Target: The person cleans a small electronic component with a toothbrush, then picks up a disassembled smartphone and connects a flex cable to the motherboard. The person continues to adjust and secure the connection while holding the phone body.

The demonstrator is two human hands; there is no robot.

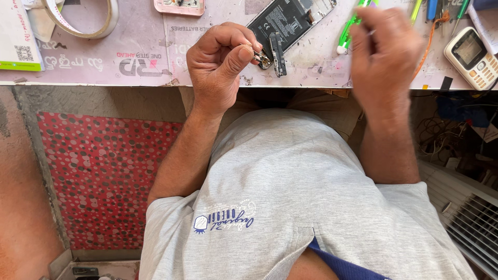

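A small metal part (261, 58) sits pinched between thumb and forefinger of the left hand (220, 65), just above the desk's (155, 72) near edge at upper centre of the frame. Touching or just beyond it lies a narrow dark strip (277, 54), and behind that an opened phone (288, 21) with its black battery showing. The right hand (386, 52), upper right, is blurred; its fingers are curled and something thin seems held at the tips, but I cannot tell what. Beside it are green-handled tools (350, 26). A small white keypad phone (472, 57) rests at far right, a tape roll (83, 18) at upper left.
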